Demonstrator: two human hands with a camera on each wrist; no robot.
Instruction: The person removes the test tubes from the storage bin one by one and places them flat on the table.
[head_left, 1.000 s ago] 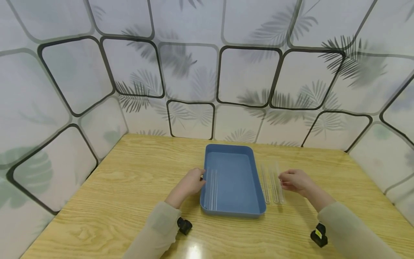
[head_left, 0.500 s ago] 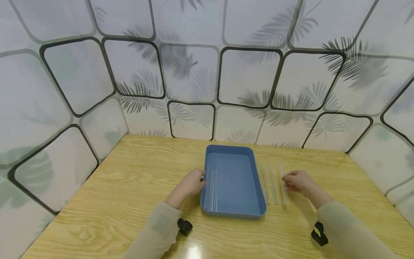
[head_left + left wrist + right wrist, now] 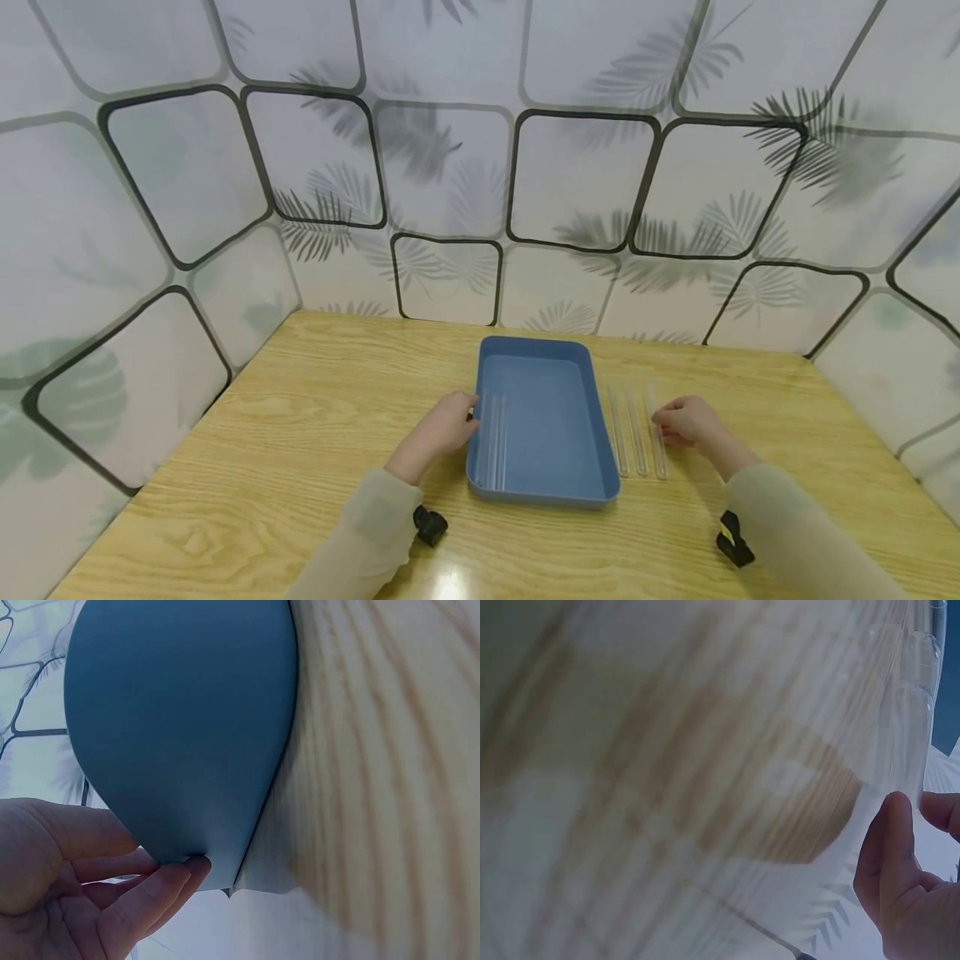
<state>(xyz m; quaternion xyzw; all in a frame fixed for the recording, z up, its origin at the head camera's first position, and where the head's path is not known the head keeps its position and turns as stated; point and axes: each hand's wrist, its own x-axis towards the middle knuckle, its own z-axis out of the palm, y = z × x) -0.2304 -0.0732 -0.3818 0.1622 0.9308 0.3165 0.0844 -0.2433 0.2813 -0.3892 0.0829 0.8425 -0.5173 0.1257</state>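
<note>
A shallow blue tray [image 3: 551, 433] lies on the table, with several clear glass test tubes [image 3: 492, 442] side by side along its left wall. My left hand [image 3: 447, 421] holds the tray's left rim; in the left wrist view its fingers [image 3: 161, 889] meet the tray wall [image 3: 187, 735]. Three more test tubes stand in a row to the right of the tray, lying lengthwise on the wood. The outermost test tube [image 3: 660, 458] is pinched between thumb and fingers of my right hand [image 3: 690, 421]. The right wrist view shows that tube [image 3: 907, 742] at the fingertips.
The wooden table [image 3: 337, 433] runs back to a patterned wall covering [image 3: 442, 275] with leaf and frame shapes. Black camera mounts sit at both wrists, one at the left wrist [image 3: 430, 527] and one at the right wrist [image 3: 733, 540].
My right hand has shifted the outermost test tube slightly rightward, away from the other two, so the three are now evenly spaced. The left hand and tray have stayed in place.
</note>
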